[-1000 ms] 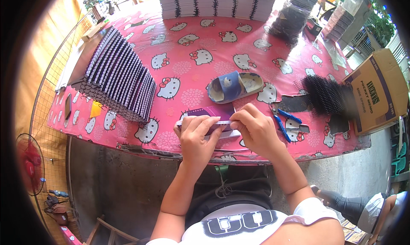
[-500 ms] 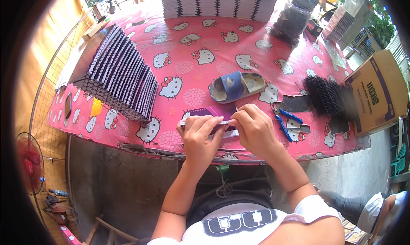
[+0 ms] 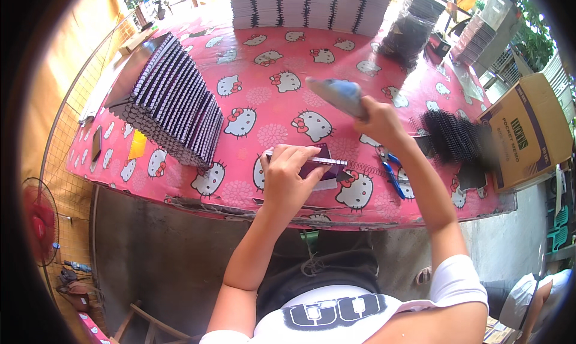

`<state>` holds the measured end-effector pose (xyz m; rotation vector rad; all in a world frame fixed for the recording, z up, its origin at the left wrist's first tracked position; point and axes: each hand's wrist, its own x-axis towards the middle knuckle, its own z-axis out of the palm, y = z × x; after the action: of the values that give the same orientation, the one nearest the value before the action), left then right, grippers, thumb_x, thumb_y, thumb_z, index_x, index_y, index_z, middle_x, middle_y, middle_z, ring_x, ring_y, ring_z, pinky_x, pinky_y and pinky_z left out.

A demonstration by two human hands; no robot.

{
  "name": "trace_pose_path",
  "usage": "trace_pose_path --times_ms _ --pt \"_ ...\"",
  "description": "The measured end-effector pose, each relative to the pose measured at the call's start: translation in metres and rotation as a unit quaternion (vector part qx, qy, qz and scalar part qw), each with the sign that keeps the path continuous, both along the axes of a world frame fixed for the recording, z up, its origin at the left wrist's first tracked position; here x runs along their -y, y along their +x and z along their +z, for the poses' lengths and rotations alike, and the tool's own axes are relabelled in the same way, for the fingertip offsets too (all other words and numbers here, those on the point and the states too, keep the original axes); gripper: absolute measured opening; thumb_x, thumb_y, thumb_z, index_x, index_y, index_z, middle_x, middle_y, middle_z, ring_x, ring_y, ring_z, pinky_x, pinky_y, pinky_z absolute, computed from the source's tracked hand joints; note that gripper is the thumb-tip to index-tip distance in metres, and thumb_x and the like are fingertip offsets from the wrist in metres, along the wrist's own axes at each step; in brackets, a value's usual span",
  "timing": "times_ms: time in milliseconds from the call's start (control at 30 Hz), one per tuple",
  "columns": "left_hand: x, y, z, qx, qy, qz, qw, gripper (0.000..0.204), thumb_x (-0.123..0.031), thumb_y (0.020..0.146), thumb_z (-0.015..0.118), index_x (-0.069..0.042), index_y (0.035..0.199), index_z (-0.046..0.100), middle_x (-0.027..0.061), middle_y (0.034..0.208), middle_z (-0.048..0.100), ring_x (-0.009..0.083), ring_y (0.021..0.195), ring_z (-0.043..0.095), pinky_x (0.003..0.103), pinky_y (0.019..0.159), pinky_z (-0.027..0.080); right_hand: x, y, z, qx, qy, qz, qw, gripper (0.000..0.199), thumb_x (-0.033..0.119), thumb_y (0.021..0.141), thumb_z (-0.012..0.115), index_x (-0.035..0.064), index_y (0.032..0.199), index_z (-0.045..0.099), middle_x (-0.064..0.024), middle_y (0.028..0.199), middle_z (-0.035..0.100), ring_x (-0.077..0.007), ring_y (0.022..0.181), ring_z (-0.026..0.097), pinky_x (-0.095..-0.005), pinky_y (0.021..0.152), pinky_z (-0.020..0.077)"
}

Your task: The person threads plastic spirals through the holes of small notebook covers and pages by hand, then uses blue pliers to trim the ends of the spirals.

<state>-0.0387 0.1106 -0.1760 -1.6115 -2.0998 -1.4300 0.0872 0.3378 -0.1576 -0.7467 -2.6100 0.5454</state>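
Observation:
My left hand (image 3: 285, 168) pinches a small purple-covered notebook (image 3: 330, 161) near the table's front edge, with its punched edge turned up. A thin wire-like coil (image 3: 367, 168) sticks out to the right from the end of that edge. Farther out and to the right, my right hand (image 3: 382, 123) grips a blue slipper (image 3: 341, 95) by one end, lifted above the table and tilted. The slipper is slightly blurred. Blue-handled pliers (image 3: 392, 179) lie to the right of the notebook.
A tall stack of spiral-bound notebooks (image 3: 174, 104) stands at left, and a row of bound books (image 3: 300, 8) at the back. Black coils (image 3: 453, 137) spill beside a cardboard box (image 3: 531, 128) at right. A fan (image 3: 41, 224) stands at far left; another person (image 3: 519, 302) is at lower right.
My right hand has left the notebook and picked the slipper up off the table. My left hand still holds the notebook; the coil at its right end is now uncovered.

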Motion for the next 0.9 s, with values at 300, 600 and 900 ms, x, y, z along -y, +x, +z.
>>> trace_pose_path --times_ms 300,600,900 --pt "-0.003 -0.003 0.001 0.035 -0.018 -0.027 0.999 0.027 -0.022 0.063 0.084 -0.013 0.084 0.07 -0.0013 0.08 0.068 0.0184 0.093 0.06 0.036 0.087 0.036 -0.007 0.053 -0.021 -0.21 -0.322 0.221 0.896 0.033 0.012 0.074 0.075 -0.0003 0.102 0.064 -0.0069 0.092 0.068 -0.0135 0.082 0.062 -0.03 0.072 0.051" --pt "0.007 -0.019 0.003 0.147 0.014 0.013 0.989 0.039 -0.014 0.065 0.087 -0.006 0.098 0.068 0.012 0.117 0.057 0.023 0.108 0.059 0.035 0.084 0.052 0.03 0.008 0.012 -0.087 -0.158 0.142 0.973 0.029 -0.002 0.064 0.071 0.0003 0.092 0.062 -0.0122 0.081 0.067 -0.0161 0.077 0.064 -0.0349 0.071 0.0505" --pt "0.018 -0.04 -0.026 0.462 0.121 -0.065 0.876 0.043 0.007 0.079 0.072 0.002 0.12 0.061 0.009 0.101 0.069 0.0123 0.087 0.065 0.024 0.075 0.055 0.026 -0.027 0.001 -0.143 -0.231 0.172 0.947 0.033 0.002 0.062 0.069 0.0005 0.095 0.062 -0.0067 0.078 0.064 -0.0121 0.076 0.06 -0.0317 0.07 0.0493"
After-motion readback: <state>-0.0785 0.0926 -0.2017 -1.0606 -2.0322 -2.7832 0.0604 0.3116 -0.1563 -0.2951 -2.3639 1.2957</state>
